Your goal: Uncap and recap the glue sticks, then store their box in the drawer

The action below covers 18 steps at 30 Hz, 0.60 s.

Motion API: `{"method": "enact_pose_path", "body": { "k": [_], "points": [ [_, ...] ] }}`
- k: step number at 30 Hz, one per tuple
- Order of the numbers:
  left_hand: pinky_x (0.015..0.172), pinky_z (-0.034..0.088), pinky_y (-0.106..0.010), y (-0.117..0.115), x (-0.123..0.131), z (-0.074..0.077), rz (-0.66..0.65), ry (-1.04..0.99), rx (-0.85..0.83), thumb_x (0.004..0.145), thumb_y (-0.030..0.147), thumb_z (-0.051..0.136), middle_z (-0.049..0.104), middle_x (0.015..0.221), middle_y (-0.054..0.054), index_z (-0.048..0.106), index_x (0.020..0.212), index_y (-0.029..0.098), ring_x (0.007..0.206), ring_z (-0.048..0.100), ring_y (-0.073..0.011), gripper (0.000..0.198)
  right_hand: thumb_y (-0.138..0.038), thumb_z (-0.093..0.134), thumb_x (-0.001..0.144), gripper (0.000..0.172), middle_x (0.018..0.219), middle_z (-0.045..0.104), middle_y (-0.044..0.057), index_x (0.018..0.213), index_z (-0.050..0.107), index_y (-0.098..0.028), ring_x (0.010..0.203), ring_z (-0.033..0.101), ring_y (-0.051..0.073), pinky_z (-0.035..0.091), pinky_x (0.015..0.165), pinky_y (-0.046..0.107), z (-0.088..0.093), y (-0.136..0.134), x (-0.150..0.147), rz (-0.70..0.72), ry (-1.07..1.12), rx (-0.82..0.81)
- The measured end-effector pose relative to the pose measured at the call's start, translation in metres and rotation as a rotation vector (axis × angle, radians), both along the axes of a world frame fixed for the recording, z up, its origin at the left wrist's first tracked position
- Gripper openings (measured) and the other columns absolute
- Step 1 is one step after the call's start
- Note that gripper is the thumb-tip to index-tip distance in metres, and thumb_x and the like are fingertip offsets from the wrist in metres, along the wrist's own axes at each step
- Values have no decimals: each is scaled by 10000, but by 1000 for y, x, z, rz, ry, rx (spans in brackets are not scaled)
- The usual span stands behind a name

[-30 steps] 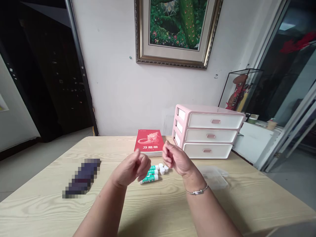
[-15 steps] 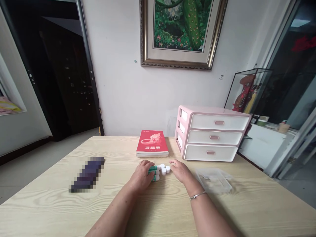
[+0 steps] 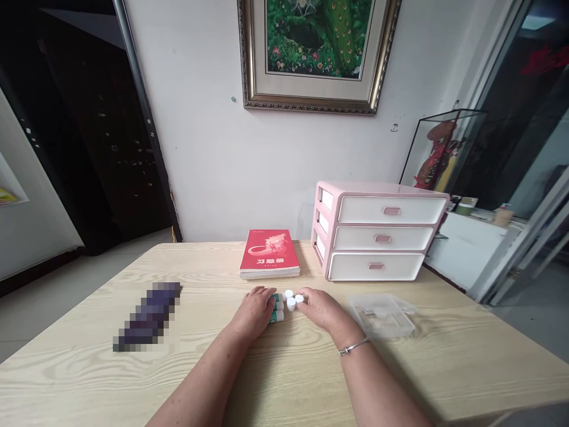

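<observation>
Near the centre of the frame, a little below the middle, my left hand lies palm down over the green-and-white glue sticks, fingers curled loosely onto them; whether I have truly closed on one or only rest there, I cannot tell. Just to its right, my right hand sits on the wooden table with its fingertips touching the small white caps, which stand in a tight cluster at the tubes' ends; that hand looks flat and relaxed, not pinching anything I can make out. As I judge it, the work is at its very beginning: the caps are off and lie apart from the tubes, nothing is lifted, and none seems fitted back. Above these, toward the wall, lies a red book, and right of it a pink drawer unit with all three drawers shut. A clear plastic tray sits right of my wrist.
</observation>
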<state>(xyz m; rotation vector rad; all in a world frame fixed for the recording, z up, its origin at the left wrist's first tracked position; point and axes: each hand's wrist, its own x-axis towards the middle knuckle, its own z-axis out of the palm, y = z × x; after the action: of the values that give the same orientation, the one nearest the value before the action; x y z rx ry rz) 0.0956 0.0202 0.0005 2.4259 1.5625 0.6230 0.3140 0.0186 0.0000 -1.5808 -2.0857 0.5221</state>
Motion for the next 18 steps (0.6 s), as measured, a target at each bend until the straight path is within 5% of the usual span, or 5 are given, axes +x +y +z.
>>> {"method": "enact_pose_path", "body": {
  "k": [18],
  "points": [
    [976, 421, -355, 12, -5, -5, 94, 31, -53, 868, 220, 447, 680, 1135, -124, 699, 1138, 190, 1113, 575, -270, 371, -229, 532, 816, 178, 873, 670, 48, 953, 630, -170, 748, 551, 151, 329, 629, 239, 1, 5, -5, -128, 40, 44]
  ]
}}
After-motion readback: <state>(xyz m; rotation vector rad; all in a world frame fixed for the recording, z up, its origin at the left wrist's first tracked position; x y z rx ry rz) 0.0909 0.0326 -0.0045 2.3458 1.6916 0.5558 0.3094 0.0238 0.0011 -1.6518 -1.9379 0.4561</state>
